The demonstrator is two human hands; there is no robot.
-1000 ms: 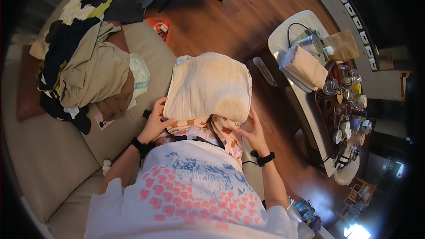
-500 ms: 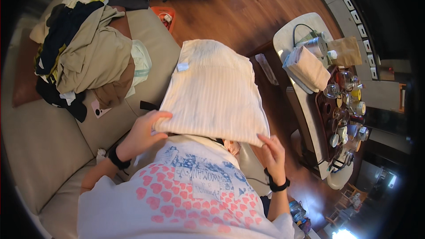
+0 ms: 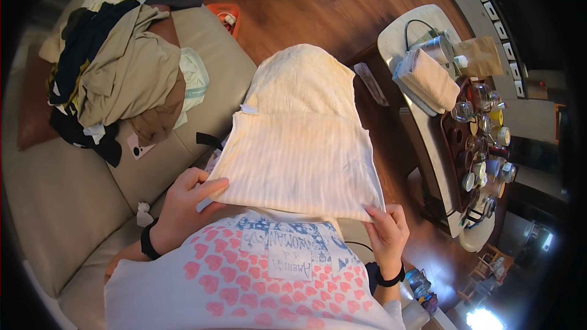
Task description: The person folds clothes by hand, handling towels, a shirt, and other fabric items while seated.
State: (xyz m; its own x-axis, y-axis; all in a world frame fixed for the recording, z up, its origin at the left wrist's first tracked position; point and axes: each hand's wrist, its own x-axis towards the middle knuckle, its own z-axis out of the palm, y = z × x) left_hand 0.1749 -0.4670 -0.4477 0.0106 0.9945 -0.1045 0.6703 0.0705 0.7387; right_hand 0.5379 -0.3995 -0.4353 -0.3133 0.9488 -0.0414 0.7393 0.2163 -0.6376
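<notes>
A cream towel [image 3: 299,146] with a ribbed near part and a plainer far part stretches out in front of me, a small white tag on its left edge. My left hand [image 3: 186,195] pinches its near left corner between thumb and fingers. At the near right corner my right hand [image 3: 386,232] grips the edge the same way. The near edge is drawn fairly straight between both hands, just above my printed shirt [image 3: 263,275]. What lies beneath the towel is hidden.
To the left, a heap of clothes [image 3: 122,79] and a phone [image 3: 138,146] lie on the beige sofa [image 3: 67,208]. At right, folded towels [image 3: 426,79] and a tea tray [image 3: 449,159] with jars and cups crowd a table. An orange basket [image 3: 227,18] stands on the floor.
Both hands have come nearer to my body, pulling the towel's near edge with them. Its far part now droops into a rounded end, and a crosswise crease shows more plainly.
</notes>
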